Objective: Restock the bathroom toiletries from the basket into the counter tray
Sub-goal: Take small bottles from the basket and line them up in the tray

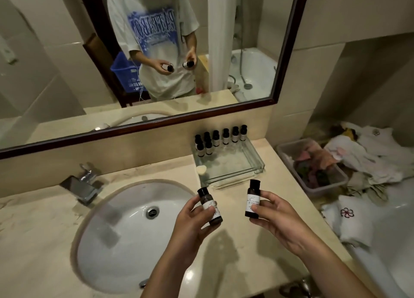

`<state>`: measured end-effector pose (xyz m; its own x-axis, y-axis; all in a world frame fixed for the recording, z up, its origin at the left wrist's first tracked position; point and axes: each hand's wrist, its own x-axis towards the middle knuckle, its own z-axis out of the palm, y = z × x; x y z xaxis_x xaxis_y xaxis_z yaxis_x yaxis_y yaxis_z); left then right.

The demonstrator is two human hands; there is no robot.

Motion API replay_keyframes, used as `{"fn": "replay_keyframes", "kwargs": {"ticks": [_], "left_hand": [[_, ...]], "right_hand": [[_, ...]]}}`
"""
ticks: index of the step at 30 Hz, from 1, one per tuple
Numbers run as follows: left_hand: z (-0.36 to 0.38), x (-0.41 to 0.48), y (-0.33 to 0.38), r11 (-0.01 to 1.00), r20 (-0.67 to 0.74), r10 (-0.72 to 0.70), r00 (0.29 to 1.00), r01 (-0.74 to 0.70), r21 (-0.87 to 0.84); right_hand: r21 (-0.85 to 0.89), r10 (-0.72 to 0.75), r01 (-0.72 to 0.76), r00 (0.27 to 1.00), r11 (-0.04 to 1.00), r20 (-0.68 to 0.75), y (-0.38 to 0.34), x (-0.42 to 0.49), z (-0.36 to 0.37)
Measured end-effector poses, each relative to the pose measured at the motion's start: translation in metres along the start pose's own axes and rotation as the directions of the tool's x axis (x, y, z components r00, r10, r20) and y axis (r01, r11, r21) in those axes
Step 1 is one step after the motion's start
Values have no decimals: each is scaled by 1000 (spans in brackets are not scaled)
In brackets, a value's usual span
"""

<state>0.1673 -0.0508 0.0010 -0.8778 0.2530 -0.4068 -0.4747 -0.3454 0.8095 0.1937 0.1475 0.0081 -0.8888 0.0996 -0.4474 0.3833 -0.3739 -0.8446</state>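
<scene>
My left hand (192,217) grips a small dark bottle (209,204) with a white label, tilted to the left. My right hand (275,214) pinches a second dark bottle (253,199), held upright. Both hover over the counter just in front of the glass tray (251,163). Several matching black-capped bottles (220,138) stand in rows along the tray's back edge. A small pale soap (201,169) lies at the tray's front left corner. A blue basket (125,73) shows only as a reflection in the mirror, behind me.
A white sink (125,226) with a chrome tap (85,183) fills the counter's left side. Right of the counter sit a plastic bin (289,147) of cloths, piled white towels (367,154) and a bathtub rim (385,264). The mirror (289,51) hangs above the counter.
</scene>
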Motion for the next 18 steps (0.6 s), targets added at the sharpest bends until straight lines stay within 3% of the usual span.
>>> {"fn": "replay_keyframes", "kwargs": {"ticks": [5,9,11,14,18], "left_hand": [[19,59,-5,999,-115,18,993,-14,33],[46,121,-8,964,-224,145,964,-87,252],[56,157,-10,892,-254,282,925,-155,425],[63,213,-15,702,-186,442,878,-209,681],[68,271,-24,585,-189,520,833,-185,790]], "right_hand": [[-122,-15,16,1000,992,8,-16,50,-25],[-215,-16,20,1000,976,21,-37,111,-46],[-312,-42,61,997,948,66,-49,150,-53],[-528,-91,156,985,835,147,-60,214,-54],[-695,-185,243,970,677,159,-53,292,-46]]}}
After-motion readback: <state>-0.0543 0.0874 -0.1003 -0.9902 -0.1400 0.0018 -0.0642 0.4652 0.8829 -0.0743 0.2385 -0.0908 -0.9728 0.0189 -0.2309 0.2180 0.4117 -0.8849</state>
